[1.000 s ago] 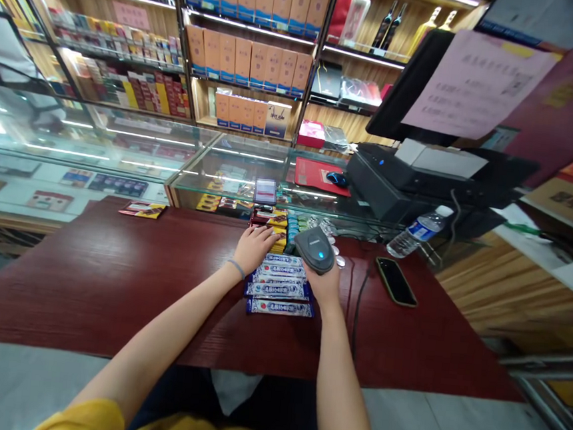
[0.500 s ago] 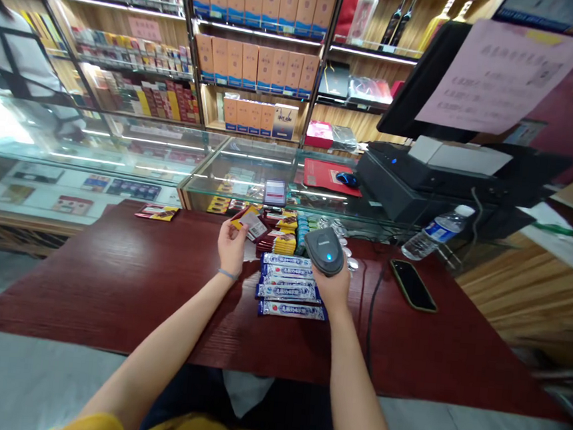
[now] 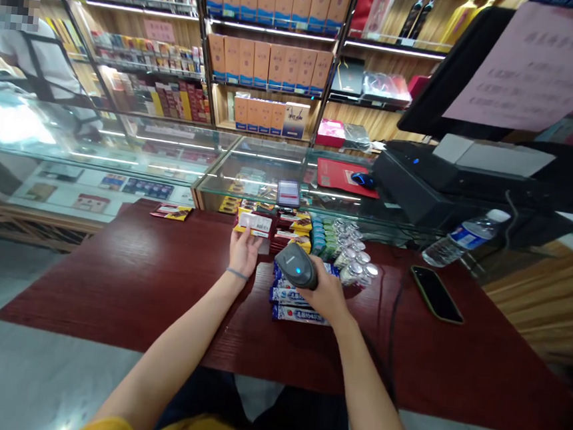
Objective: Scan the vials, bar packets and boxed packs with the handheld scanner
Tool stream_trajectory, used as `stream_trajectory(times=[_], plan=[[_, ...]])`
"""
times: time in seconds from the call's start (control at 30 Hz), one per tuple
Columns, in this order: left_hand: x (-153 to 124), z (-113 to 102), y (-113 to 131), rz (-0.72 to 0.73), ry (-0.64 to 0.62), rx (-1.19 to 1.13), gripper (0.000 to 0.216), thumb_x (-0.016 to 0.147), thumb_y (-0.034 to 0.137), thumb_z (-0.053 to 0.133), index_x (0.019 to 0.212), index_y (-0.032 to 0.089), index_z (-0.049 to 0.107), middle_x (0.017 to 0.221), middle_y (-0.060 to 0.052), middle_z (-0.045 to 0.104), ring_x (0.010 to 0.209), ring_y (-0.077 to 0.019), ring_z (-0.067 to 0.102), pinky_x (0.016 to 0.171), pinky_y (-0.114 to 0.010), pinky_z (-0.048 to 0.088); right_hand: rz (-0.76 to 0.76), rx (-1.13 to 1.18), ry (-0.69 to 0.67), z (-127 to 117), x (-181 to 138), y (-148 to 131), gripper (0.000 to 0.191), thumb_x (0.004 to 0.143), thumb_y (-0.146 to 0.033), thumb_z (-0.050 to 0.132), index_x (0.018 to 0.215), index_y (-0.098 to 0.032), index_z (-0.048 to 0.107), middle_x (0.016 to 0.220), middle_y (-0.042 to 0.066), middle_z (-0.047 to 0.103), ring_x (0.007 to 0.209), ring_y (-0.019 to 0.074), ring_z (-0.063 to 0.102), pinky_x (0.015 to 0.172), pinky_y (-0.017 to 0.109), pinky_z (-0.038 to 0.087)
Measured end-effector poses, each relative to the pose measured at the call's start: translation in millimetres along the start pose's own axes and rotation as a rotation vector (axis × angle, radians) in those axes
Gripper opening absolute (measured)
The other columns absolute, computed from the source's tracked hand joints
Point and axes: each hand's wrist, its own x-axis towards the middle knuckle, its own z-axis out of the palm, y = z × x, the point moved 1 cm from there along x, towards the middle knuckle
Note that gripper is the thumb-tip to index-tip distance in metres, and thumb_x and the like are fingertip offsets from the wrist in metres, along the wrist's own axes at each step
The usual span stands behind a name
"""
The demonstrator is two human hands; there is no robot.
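Observation:
My left hand (image 3: 244, 251) grips a yellow and dark red chocolate packet (image 3: 256, 223), its white barcode label facing up toward me. In my right hand (image 3: 327, 291) is a dark grey barcode scanner (image 3: 296, 265) with a lit blue light, its head pointing left toward the packet. Below the scanner lie several blue and white wrapped sticks (image 3: 300, 315), partly covered by it. Stacks of yellow and red chocolate packets (image 3: 291, 243) stand just beyond. To their right are rows of small teal and green packs (image 3: 325, 235) and silver-capped little bottles (image 3: 357, 265).
One chocolate packet (image 3: 171, 211) lies apart on the table (image 3: 125, 281) at the left. A phone (image 3: 437, 294) and a water bottle (image 3: 465, 239) are on the right, near the scanner's cable. Behind stand a glass counter (image 3: 251, 165) and a monitor (image 3: 452, 69). A person (image 3: 44, 60) is at far left.
The scanner has moved left over the wrapped sticks, baring the silver-capped bottles. The packet in my left hand has turned so its label lies level. The whole view has shifted slightly.

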Motion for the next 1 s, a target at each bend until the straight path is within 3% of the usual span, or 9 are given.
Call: stream_trajectory(times=[0.17,0.47,0.6,0.8,0.9,1.0], plan=[[2,-1,3,0.017,-0.020,0.036,0.016,0.091,0.020,0.066,0.100,0.028,0.056,0.114,0.001,0.070,0.111,-0.0139,0.068,0.106,-0.042,0.054,-0.035,-0.081,0.003,1,0,0,0.041,0.076,-0.034,0.073,0.116,-0.027,0.065,0.082,0.004,0.078,0.078,0.0315,0.076,0.062,0.031,0.049],[3,-1,2,0.002,0.023,-0.022,0.020,0.090,0.020,0.070,0.103,0.026,0.057,0.117,-0.002,0.072,0.109,-0.0153,0.069,0.099,-0.037,0.056,0.007,-0.018,0.045,2,0,3,0.055,0.075,-0.032,0.071,0.128,-0.026,0.060,0.089,0.005,0.079,0.079,0.0313,0.077,0.063,0.031,0.050],[12,1,15,0.085,0.015,0.043,0.020,0.089,0.026,0.073,0.103,0.026,0.059,0.116,-0.003,0.072,0.109,-0.0153,0.069,0.098,-0.035,0.055,0.042,0.031,0.107,4,-2,13,0.054,0.075,-0.036,0.072,0.126,-0.026,0.059,0.085,0.004,0.077,0.076,0.0289,0.075,0.064,0.031,0.052],[42,-4,84,0.518,0.040,0.347,0.028,0.088,0.037,0.074,0.112,0.027,0.064,0.112,-0.003,0.069,0.104,-0.0169,0.068,0.089,-0.030,0.056,0.085,0.128,0.249,5,-3,23,0.048,0.072,-0.039,0.073,0.117,-0.029,0.062,0.087,0.003,0.077,0.085,0.0306,0.075,0.070,0.036,0.058],[49,-22,132,0.809,0.073,0.758,0.025,0.091,0.038,0.070,0.111,0.022,0.068,0.103,-0.005,0.069,0.101,-0.0183,0.067,0.093,-0.031,0.053,0.106,0.146,0.331,5,-4,28,0.049,0.069,-0.038,0.074,0.116,-0.027,0.063,0.083,0.003,0.076,0.085,0.0290,0.075,0.073,0.036,0.058],[51,-51,175,0.965,-0.040,1.210,0.024,0.096,0.035,0.062,0.114,0.023,0.072,0.105,-0.006,0.069,0.101,-0.0208,0.065,0.094,-0.033,0.053,0.095,0.185,0.375,4,-3,34,0.052,0.067,-0.040,0.076,0.115,-0.023,0.065,0.082,0.004,0.077,0.073,0.0247,0.073,0.067,0.033,0.057]])
